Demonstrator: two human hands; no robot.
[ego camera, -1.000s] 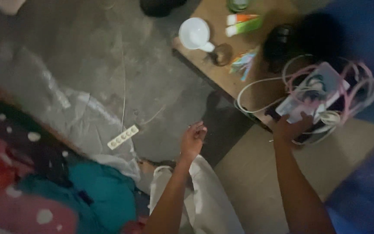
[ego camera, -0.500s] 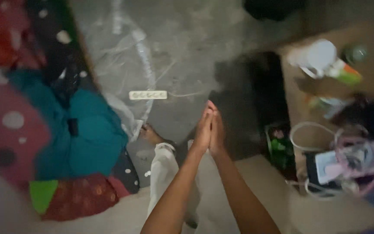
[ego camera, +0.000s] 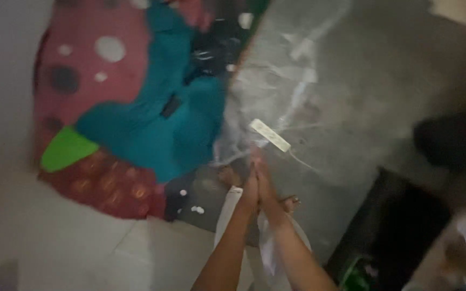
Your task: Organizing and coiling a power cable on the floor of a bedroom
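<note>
Head view shows your left hand (ego camera: 251,186) and your right hand (ego camera: 266,185) pressed flat together, palm against palm, fingers straight and pointing away from you, and neither one has hold of anything. Keep the palms meeting evenly from heel to fingertip, wrists level and forearms converging as they do now, so that the fingers line up rather than cross. Below the hands you can see your pale trousers (ego camera: 227,215) and your bare feet (ego camera: 289,203) on the grey concrete floor (ego camera: 362,97); stand steady on both so the joined hands do not drift. The thing nearest your fingertips is a white power strip (ego camera: 269,135), which lies on the floor just beyond them, apart from the hands, with a thin cord running off it. It rests at the edge of a sheet of clear crinkled plastic (ego camera: 276,81) spread over the floor. To the left of that lies a heap of cloth: a teal garment (ego camera: 152,129) on top of red bedding with pale dots (ego camera: 82,59), with a bright green patch (ego camera: 63,151) at its near edge. At the far right the picture is dark and blurred, and I cannot tell what stands there.
</note>
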